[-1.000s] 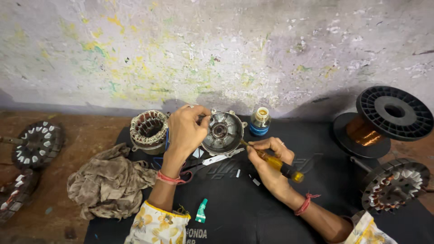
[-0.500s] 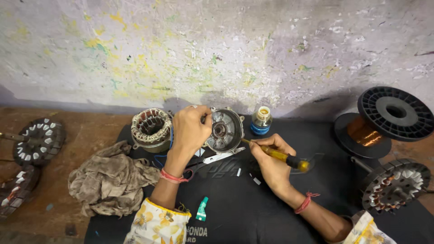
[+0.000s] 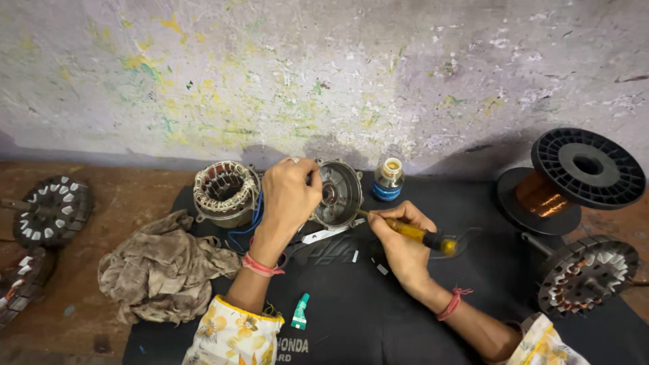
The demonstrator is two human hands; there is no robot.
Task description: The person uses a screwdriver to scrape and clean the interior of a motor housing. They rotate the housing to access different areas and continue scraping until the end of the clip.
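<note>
- The left hand (image 3: 289, 191) sits at the centre of the frame, fingers curled over the rim of a round metal motor cover (image 3: 336, 193), gripping it and holding it tilted on edge with its inner face turned right.
- The right hand (image 3: 400, 245) is just right of centre, fingers closed around a yellow-handled screwdriver (image 3: 414, 234); the shaft runs up-left and its tip meets the cover's lower right edge.
- The cover stands on a black mat (image 3: 419, 318) that fills the lower middle and right of the frame; its back edge lies near the foot of the wall.
- A wound stator (image 3: 225, 192) stands just left of the left hand, close behind the wrist, with blue wire trailing down beside it.
- A small bottle with a blue band (image 3: 389, 180) stands just right of the cover, above the screwdriver, leaving little room there.
- A flat metal strip (image 3: 323, 235) lies on the mat below the cover, between the two hands.
- A crumpled rag (image 3: 162, 267) covers the mat's left edge, lower left.
- A green tube (image 3: 300, 312) lies near the bottom centre beside the left forearm.
- A spool of copper wire (image 3: 568, 179) takes the upper right, and another stator (image 3: 585, 274) lies below it at the right edge.
- Open mat remains at the lower centre, between the right forearm and the left.
- Two more stators (image 3: 51, 211) rest on bare brown floor at the far left.
</note>
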